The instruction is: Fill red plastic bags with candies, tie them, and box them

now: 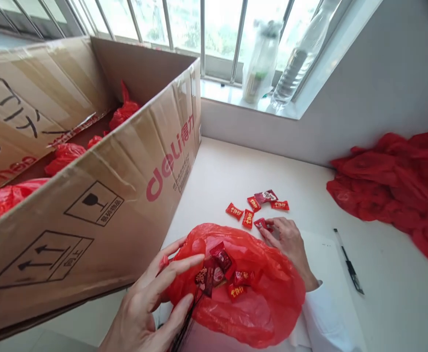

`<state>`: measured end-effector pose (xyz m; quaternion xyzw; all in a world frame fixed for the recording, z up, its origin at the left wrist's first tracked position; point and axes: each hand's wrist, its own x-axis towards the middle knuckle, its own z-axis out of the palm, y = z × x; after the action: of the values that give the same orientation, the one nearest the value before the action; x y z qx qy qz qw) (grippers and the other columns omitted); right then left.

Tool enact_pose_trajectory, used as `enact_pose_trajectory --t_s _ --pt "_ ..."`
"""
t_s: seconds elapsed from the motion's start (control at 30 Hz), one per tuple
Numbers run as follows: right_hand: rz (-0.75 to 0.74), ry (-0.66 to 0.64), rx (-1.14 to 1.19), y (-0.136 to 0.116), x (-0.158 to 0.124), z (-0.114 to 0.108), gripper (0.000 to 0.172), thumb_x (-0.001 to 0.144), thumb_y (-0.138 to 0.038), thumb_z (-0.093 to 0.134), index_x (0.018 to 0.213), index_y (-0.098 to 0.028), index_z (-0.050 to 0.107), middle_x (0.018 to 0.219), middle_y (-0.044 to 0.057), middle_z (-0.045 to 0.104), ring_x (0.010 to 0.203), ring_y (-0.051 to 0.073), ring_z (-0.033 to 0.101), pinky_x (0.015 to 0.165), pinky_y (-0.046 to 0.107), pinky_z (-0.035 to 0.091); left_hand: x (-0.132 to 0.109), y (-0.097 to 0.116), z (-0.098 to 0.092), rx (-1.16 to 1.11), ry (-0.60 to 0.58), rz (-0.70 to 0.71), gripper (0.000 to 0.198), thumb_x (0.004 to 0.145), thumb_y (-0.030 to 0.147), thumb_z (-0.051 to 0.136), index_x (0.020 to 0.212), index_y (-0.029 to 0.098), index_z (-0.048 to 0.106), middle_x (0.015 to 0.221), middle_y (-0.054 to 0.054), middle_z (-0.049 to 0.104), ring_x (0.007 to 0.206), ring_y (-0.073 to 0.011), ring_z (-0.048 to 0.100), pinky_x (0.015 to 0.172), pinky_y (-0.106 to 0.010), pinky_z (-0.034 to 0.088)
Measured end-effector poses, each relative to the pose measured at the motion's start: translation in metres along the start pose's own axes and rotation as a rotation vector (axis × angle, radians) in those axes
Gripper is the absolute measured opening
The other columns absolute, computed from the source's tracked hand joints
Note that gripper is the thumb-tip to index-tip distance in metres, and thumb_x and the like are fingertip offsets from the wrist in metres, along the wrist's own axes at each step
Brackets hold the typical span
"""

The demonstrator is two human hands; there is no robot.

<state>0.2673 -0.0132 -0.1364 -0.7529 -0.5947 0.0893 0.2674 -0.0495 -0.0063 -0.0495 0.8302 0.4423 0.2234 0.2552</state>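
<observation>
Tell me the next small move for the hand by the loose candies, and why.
Probably lift the candy under the right hand into the red bag. The left hand holds that bag open, several candies already lie inside, and more wait on the table.

Six loose candies [255,209] beyond the red bag [250,293], four candies inside it, one cardboard box [89,205] left, one pen [349,264] right, two bottles [272,63] behind.
</observation>
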Motion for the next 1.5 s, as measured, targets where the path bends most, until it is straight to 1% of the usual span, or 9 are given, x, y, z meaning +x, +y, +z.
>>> enact_pose_trajectory --t_s 0.17,0.43,0.67,0.87,1.0,1.1,1.27,1.43,1.5 --pt "0.013 0.037 0.042 0.002 0.003 0.002 0.011 0.085 -0.032 0.059 0.083 -0.021 0.058 0.087 0.002 0.064 0.085 0.021 0.054 0.074 0.033 0.042 0.001 -0.005 -0.002 0.107 0.046 0.140 0.037 0.092 0.023 0.047 0.126 0.037 0.052 0.145 0.004 0.037 0.130 -0.0152 0.045 0.104 -0.023 0.040" --pt "0.113 0.078 0.164 0.006 -0.001 -0.002 0.015 0.086 -0.035 0.056 0.091 -0.022 0.059 0.085 0.002 0.063 0.078 0.019 0.056 0.074 0.032 0.042 -0.021 0.007 -0.009 0.338 0.025 0.143 0.038 0.094 0.030 0.047 0.131 0.037 0.050 0.152 -0.004 0.024 0.126 -0.0246 0.050 0.094 -0.036 0.053" --pt "0.141 0.098 0.282 0.010 -0.005 -0.006 0.023 0.084 -0.043 0.058 0.096 -0.023 0.062 0.093 0.003 0.066 0.079 0.019 0.058 0.075 0.033 0.044 -0.030 0.023 -0.012 0.370 0.072 0.141 0.030 0.096 0.033 0.043 0.124 0.033 0.055 0.142 -0.006 0.037 0.103 -0.0175 0.063 0.082 -0.029 0.058" --pt "0.146 0.125 0.444 0.015 -0.003 -0.008 0.030 0.081 -0.046 0.062 0.097 -0.022 0.064 0.095 0.003 0.068 0.078 0.017 0.059 0.073 0.031 0.047 -0.046 0.020 -0.012 0.398 -0.065 0.128 0.041 0.094 0.031 0.046 0.135 0.032 0.044 0.147 -0.007 0.031 0.096 -0.0148 0.065 0.076 -0.023 0.058" --pt "0.121 0.170 0.522 0.001 -0.009 -0.035 0.030 0.080 -0.047 0.064 0.098 -0.022 0.064 0.100 0.004 0.068 0.082 0.018 0.061 0.078 0.034 0.048 -0.061 0.015 -0.020 0.440 -0.040 0.148 0.040 0.094 0.031 0.044 0.133 0.033 0.046 0.142 -0.005 0.041 0.098 -0.0164 0.066 0.078 -0.024 0.058" --pt "-0.057 0.119 0.541 -0.030 -0.028 -0.073 0.024 0.082 -0.040 0.066 0.101 -0.025 0.063 0.096 0.003 0.068 0.084 0.019 0.061 0.079 0.034 0.049 -0.070 0.017 -0.027 0.445 0.013 0.097 0.036 0.093 0.032 0.048 0.128 0.032 0.049 0.138 -0.004 0.047 0.099 -0.0160 0.066 0.079 -0.023 0.057" --pt "-0.644 -0.073 0.178 -0.086 -0.061 -0.090 0.022 0.090 -0.020 0.054 0.110 -0.027 0.060 0.094 0.004 0.070 0.092 0.022 0.058 0.082 0.039 0.046 -0.074 0.030 -0.026 0.398 0.067 0.052 0.038 0.092 0.034 0.051 0.130 0.031 0.044 0.130 -0.004 0.055 0.112 -0.0185 0.061 0.091 -0.028 0.053" --pt "-0.659 0.006 -0.440 -0.083 -0.068 -0.041 0.049 0.079 0.006 0.039 0.118 -0.017 0.057 0.120 0.015 0.060 0.126 0.037 0.038 0.102 0.064 0.025 -0.061 0.041 0.004 0.262 0.022 -0.205 0.056 0.090 0.038 0.055 0.136 0.019 0.031 0.116 -0.012 0.062 0.103 -0.0259 0.063 0.081 -0.037 0.053" --pt "-0.688 0.027 -0.541 -0.069 -0.068 -0.030 0.053 0.074 0.007 0.040 0.117 -0.018 0.058 0.125 0.015 0.056 0.131 0.039 0.031 0.103 0.068 0.017 -0.056 0.044 0.012 0.238 -0.057 -0.294 0.044 0.091 0.035 0.052 0.129 0.016 0.039 0.104 -0.012 0.065 0.092 -0.0264 0.064 0.074 -0.036 0.050"
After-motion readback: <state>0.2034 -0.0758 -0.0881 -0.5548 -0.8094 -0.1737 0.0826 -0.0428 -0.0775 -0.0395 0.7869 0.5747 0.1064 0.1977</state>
